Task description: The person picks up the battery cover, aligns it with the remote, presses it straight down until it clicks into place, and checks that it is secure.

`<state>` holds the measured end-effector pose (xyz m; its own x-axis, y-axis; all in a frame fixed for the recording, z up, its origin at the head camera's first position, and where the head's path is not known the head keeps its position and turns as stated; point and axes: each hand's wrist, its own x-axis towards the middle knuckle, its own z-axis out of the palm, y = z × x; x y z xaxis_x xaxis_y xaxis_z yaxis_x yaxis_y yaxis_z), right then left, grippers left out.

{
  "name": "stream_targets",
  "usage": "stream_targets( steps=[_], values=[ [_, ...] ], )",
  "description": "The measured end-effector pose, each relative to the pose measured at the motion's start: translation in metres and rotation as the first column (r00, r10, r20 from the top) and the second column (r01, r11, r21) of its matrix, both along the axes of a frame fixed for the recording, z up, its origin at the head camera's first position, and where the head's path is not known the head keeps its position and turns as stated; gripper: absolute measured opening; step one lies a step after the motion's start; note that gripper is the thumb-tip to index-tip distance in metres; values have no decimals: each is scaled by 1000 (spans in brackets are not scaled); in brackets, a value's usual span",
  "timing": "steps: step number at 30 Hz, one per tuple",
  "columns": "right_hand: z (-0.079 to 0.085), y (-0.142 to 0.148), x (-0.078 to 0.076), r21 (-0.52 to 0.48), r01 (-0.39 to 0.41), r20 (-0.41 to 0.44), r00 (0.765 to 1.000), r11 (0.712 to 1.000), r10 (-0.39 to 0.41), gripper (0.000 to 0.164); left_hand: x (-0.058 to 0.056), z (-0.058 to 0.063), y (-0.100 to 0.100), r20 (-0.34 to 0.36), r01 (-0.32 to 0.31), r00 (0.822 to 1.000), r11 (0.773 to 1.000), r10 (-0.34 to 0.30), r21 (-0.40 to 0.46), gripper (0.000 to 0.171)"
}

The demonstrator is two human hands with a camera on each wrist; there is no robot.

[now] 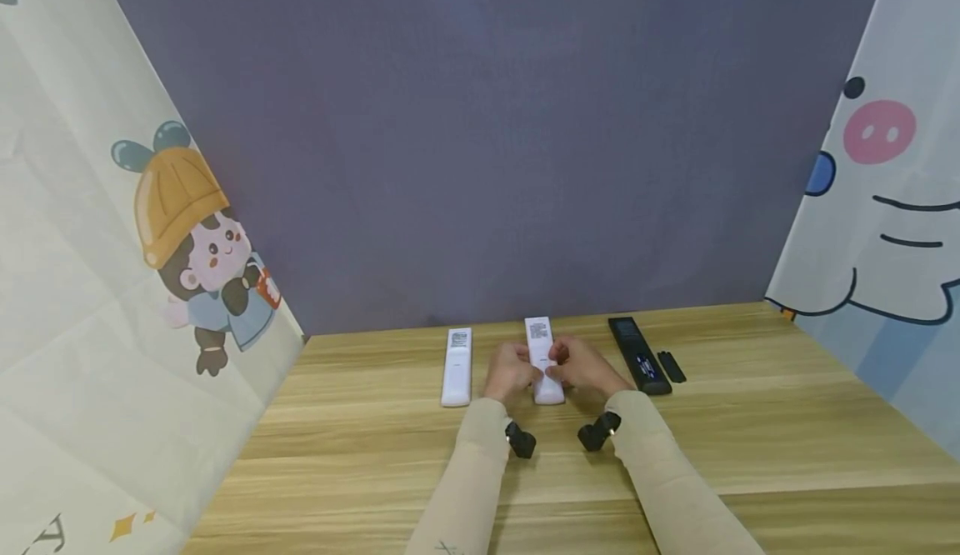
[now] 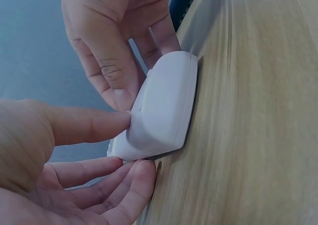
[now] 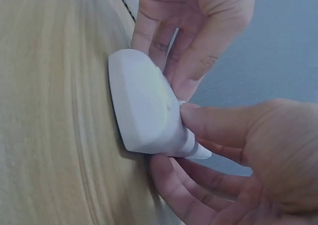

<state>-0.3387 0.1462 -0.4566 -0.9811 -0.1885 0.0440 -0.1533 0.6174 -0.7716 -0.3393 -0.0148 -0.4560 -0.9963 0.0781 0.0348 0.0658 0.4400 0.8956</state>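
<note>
A white remote control (image 1: 538, 340) lies on the wooden table with its labelled side up. My left hand (image 1: 510, 370) grips it from the left, thumb on the upper face and fingers along the side. From the right, my right hand (image 1: 587, 366) holds the same remote, its thumb on the upper face near the other thumb. Seen close in the left wrist view, the rounded end of the white remote (image 2: 166, 101) rests against the table. The right wrist view shows the fingers curled about both its long sides; their undersides are partly hidden.
Left of my hands lies another white remote (image 1: 457, 369), label up. To the right is a black remote (image 1: 628, 340) with its battery compartment exposed, and beside it a small black battery cover (image 1: 672, 367). A grey panel (image 1: 480, 163) stands behind the table (image 1: 360, 447).
</note>
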Motion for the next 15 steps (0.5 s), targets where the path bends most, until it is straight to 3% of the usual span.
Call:
stream_targets(
  steps=[8, 15],
  values=[
    [-2, -1, 1, -10, 23, -15, 1000, 1000, -24, 15, 0, 0, 0, -56, -19, 998, 993, 12, -119, 35],
    [-3, -1, 1, 1, 41, 2, 999, 999, -41, 14, 1, 1, 0, -61, -25, 998, 990, 16, -142, 33]
  ],
)
